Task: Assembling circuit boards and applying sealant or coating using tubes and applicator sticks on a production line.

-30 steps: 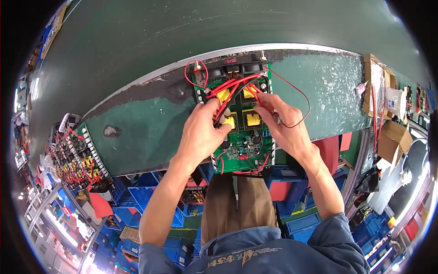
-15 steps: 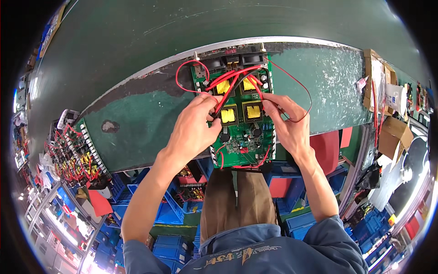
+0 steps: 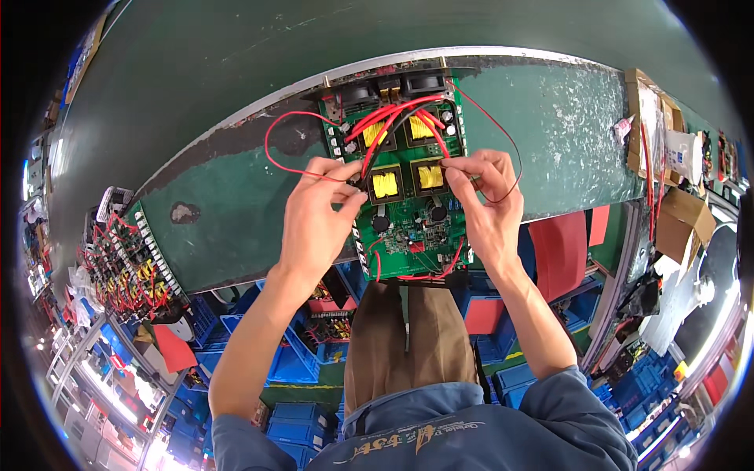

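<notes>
A green circuit board [image 3: 408, 222] with several yellow-wound transformers [image 3: 385, 184] lies on the bench before me. Thick red wires [image 3: 381, 119] and a black wire [image 3: 386, 140] arch over its far half. At its left edge, my left hand [image 3: 314, 216] pinches thumb and fingers around a thin red wire [image 3: 271, 132] that loops out to the left; the black wire's end is close to the fingertips. My right hand [image 3: 488, 200] is closed at the board's right side on a red wire [image 3: 442, 143]. Another thin red wire [image 3: 503, 125] curves round into that hand.
Black fans [image 3: 424, 83] sit along the board's far edge. More wired boards [image 3: 133, 271] stand at the left bench end. Cardboard boxes [image 3: 682, 220] are on the right. Blue crates [image 3: 294, 424] and red sheets [image 3: 558, 251] are below the bench.
My left hand has shifted left, away from the thick wires, and the thin red loop has swung further left. The board appears slightly higher in view. My right hand stays at the red wire.
</notes>
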Available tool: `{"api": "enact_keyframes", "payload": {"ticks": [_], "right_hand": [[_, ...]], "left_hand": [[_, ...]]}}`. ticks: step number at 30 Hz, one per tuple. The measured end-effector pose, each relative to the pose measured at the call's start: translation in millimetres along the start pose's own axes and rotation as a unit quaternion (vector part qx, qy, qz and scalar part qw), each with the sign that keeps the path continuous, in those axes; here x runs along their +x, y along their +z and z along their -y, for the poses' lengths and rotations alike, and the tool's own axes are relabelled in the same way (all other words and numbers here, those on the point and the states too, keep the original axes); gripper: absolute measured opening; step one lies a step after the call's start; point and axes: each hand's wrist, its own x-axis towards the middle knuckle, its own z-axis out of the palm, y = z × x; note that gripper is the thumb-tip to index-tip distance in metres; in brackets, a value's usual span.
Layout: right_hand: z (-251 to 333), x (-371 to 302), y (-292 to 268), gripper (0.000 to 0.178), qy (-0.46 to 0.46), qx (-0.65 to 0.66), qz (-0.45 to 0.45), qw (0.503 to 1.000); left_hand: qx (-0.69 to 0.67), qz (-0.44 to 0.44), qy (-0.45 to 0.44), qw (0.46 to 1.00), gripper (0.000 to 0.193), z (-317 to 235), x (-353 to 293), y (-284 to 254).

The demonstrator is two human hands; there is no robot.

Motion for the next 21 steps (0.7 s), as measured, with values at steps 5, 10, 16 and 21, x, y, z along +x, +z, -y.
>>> {"api": "enact_keyframes", "payload": {"ticks": [5, 10, 16, 21], "right_hand": [[-1, -15, 0, 0.017, 0.074, 0.035, -0.015, 0.997], [-3, -25, -3, 0.013, 0.112, 0.063, -0.038, 0.991], [2, -28, -11, 0.016, -0.011, -0.088, 0.004, 0.996], [8, -37, -11, 0.014, 0.009, 0.004, 0.111, 0.994]], "left_hand": [[-0.042, -0.072, -0.030, 0.996, 0.054, -7, -9, 12], [-0.033, -0.166, -0.056, 0.984, 0.052, -25, -27, 16], [-0.275, 0.021, -0.168, 0.946, 0.025, -45, -46, 20], [-0.254, 0.028, -0.193, 0.947, 0.027, -51, -34, 42]]}}
